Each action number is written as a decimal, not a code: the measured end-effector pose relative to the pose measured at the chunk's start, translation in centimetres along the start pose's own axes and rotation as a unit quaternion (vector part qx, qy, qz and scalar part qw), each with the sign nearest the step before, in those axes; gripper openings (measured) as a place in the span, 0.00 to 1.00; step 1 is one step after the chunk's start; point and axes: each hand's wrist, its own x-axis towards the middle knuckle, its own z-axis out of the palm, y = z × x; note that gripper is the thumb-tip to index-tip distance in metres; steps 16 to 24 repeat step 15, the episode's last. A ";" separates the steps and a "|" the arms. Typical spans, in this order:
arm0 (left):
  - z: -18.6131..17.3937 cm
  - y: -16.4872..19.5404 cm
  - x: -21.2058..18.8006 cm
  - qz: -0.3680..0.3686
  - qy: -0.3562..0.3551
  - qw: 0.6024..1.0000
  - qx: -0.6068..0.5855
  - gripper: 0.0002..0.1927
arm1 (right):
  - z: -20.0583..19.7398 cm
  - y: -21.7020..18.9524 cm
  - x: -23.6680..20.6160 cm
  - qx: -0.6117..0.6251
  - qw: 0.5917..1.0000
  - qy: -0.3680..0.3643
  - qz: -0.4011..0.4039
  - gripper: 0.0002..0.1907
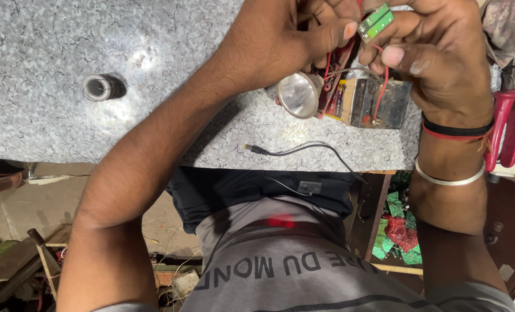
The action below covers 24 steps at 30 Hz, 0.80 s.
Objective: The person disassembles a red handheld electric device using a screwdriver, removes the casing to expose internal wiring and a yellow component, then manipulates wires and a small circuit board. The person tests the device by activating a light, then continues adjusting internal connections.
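**Two hands pinch a small green circuit board above a grey speckled workbench**

The right hand [436,52] is closed in a pinch: thumb tip [393,56] and forefinger grip a small green circuit board [376,22] by its edges, near the top of the view. The left hand [280,40] is also closed, its thumb [332,33] pressed against the board's left end, the other fingers curled behind and partly hidden. Whether the left fingers hold anything besides the board cannot be told.

Thin red wires [383,81] run down from the board to a clear plastic battery case [373,103] lying on the workbench [49,52] just below the hands. Touching its left end is a shiny round lamp reflector [298,94], tilted toward the camera.

As a judgement: the wires look slack but short, so lifting or twisting the board further could drag the case and reflector, or tear a wire from its joint. The grip is on the board's edges only, so it could also slip out.

Further out, a black cable with a barrel plug [256,149] lies near the bench's front edge. A small roll of solder wire [99,87] sits well apart to the left. Red-handled pliers [509,124] lie beside the right wrist, which wears black and red bands [457,130] and a silver bangle [448,179]
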 end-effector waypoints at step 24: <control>-0.2 0.8 0.1 -0.005 0.001 0.999 0.054 0.07 | -0.3 0.6 -0.5 -0.013 1.000 0.020 -0.012 0.16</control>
